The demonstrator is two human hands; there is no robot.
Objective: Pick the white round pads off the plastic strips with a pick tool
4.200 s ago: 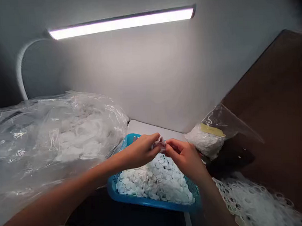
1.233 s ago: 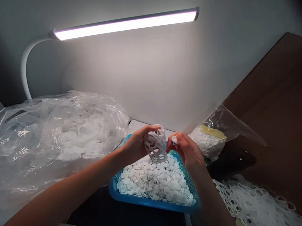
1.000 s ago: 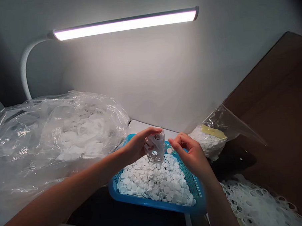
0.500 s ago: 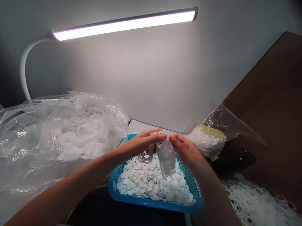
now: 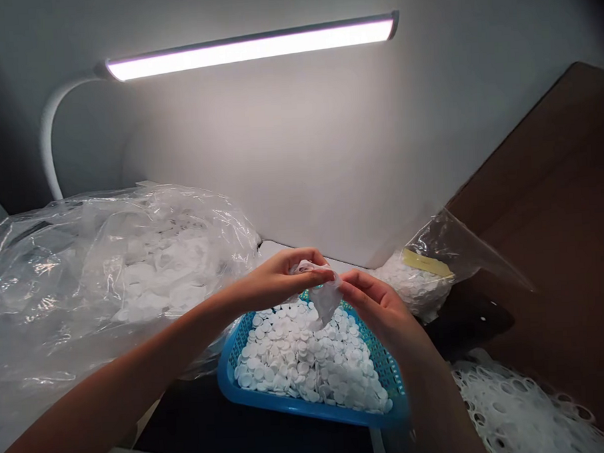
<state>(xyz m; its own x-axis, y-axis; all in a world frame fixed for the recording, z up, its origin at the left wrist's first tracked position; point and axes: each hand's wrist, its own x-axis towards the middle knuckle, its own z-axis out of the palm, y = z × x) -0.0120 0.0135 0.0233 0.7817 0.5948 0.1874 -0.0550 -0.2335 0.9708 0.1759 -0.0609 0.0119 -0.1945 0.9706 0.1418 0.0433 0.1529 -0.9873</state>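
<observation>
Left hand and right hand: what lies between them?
In the head view, a crumpled white sheet hangs between the left hand and the right hand, over the blue basket.

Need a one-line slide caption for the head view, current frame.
Left hand holds a crumpled white sheet, right hand at its edge, above a blue basket of white discs.

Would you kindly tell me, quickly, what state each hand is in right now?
Left hand: closed, holding a crumpled white sheet.
Right hand: closed, fingertips pinching the right edge of that sheet.
</observation>
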